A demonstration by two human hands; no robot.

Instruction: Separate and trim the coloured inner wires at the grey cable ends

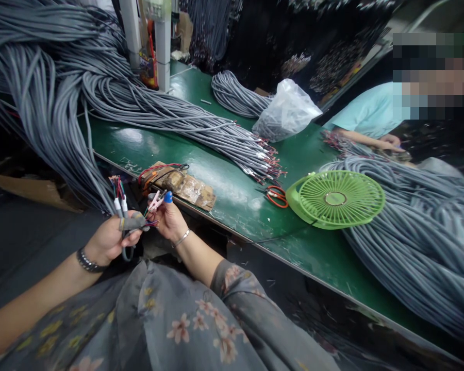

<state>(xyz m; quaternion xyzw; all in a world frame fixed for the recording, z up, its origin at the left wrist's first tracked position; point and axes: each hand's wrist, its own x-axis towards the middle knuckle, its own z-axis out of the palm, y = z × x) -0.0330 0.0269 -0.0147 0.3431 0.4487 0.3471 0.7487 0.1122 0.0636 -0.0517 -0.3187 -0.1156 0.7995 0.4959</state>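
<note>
left hand [114, 234] with fingers closed round grey cable [124, 205], coloured wires [117, 181] poking up, held by the near edge of the surface [232, 208], right hand [169, 219] pinching a pinkish clip [155, 202], kinda hard to tell from here, green fan [335, 199] further along

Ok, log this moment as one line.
left hand: holding grey cables | right hand: at coloured wires | nearby: green fan, orange-handled tool
</note>
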